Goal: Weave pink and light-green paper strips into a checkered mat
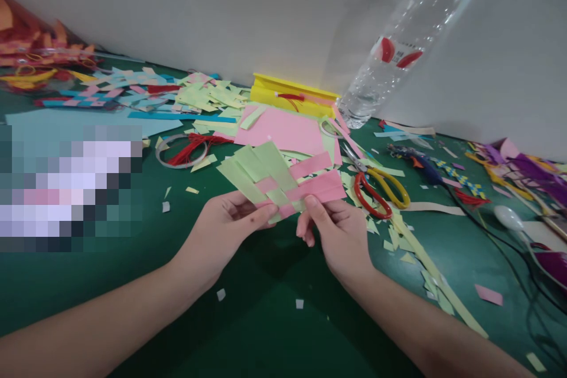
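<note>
A woven piece of green and pink paper strips (277, 180) is held up over the green table. Its green strips fan out to the upper left and its pink strips reach to the right. My left hand (234, 218) pinches the lower left edge, thumb on top. My right hand (334, 227) grips the pink strips near the lower right, with its thumb on top and some fingers curled beneath. The strips cross in a checked pattern between the two thumbs.
Red-and-yellow-handled scissors (374, 189) lie right of the paper. Behind are pink sheets (283, 127), a yellow folded piece (266, 90) and a clear bottle (398, 47). A tape roll (162, 156) with red string sits left. Scraps cover the green table (266, 342).
</note>
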`<move>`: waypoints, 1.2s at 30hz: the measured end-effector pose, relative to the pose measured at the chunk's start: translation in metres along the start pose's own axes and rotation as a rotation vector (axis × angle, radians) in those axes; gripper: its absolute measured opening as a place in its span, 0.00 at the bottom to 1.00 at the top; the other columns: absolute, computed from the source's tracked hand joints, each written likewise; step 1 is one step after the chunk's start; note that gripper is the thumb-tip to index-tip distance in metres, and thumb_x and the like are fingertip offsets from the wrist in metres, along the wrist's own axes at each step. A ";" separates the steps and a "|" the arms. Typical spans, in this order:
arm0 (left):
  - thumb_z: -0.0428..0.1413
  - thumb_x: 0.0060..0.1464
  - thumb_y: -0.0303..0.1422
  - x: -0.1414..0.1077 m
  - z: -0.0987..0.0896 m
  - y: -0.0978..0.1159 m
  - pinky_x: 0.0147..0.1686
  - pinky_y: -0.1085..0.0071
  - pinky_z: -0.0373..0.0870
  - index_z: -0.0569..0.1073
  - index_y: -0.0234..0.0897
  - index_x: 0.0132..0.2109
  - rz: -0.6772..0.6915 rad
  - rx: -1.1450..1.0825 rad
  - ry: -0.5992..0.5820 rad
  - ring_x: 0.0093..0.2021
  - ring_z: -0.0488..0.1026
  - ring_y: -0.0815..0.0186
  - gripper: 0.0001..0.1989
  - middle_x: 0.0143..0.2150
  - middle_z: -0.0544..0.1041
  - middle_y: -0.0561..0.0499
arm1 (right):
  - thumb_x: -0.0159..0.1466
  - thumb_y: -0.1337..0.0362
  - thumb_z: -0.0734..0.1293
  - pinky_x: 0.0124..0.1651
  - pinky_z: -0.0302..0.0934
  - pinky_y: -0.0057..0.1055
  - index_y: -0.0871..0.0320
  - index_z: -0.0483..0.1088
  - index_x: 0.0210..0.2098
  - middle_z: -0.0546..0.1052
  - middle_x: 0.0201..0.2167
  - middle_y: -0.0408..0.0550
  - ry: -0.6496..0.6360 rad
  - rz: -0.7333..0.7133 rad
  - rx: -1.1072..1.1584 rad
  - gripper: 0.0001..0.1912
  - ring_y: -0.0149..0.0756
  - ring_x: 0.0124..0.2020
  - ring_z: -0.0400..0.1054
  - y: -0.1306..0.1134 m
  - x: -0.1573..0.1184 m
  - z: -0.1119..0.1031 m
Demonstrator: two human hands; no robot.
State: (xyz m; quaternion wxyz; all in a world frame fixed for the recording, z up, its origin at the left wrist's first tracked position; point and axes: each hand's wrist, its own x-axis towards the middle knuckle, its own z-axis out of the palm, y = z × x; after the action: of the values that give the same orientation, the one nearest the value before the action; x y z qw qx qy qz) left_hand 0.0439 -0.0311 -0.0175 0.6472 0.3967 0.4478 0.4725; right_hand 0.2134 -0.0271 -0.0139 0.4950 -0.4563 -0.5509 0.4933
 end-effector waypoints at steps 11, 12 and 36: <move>0.65 0.46 0.37 0.001 0.002 0.004 0.41 0.72 0.74 0.78 0.40 0.42 0.076 -0.062 -0.002 0.47 0.75 0.60 0.14 0.45 0.80 0.50 | 0.63 0.56 0.65 0.17 0.55 0.20 0.60 0.69 0.15 0.73 0.14 0.43 -0.117 0.089 -0.022 0.23 0.21 0.12 0.59 -0.003 -0.001 0.001; 0.65 0.45 0.37 0.001 0.002 0.004 0.40 0.72 0.74 0.78 0.39 0.41 0.080 -0.061 0.021 0.46 0.75 0.59 0.14 0.45 0.80 0.50 | 0.63 0.55 0.65 0.17 0.55 0.20 0.60 0.69 0.15 0.73 0.14 0.43 -0.142 0.101 -0.029 0.23 0.21 0.12 0.59 -0.004 -0.001 0.001; 0.61 0.49 0.43 -0.001 -0.003 0.012 0.22 0.75 0.71 0.79 0.39 0.37 0.101 0.310 0.057 0.30 0.74 0.63 0.13 0.33 0.79 0.49 | 0.63 0.61 0.65 0.25 0.58 0.24 0.54 0.76 0.32 0.69 0.22 0.40 -0.066 -0.254 -0.391 0.08 0.27 0.23 0.62 -0.010 0.002 -0.009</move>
State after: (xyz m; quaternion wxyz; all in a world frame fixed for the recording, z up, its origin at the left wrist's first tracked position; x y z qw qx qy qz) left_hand 0.0378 -0.0291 -0.0070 0.5405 0.5004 0.5131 0.4407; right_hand 0.2222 -0.0248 -0.0037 0.4370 -0.4541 -0.7049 0.3254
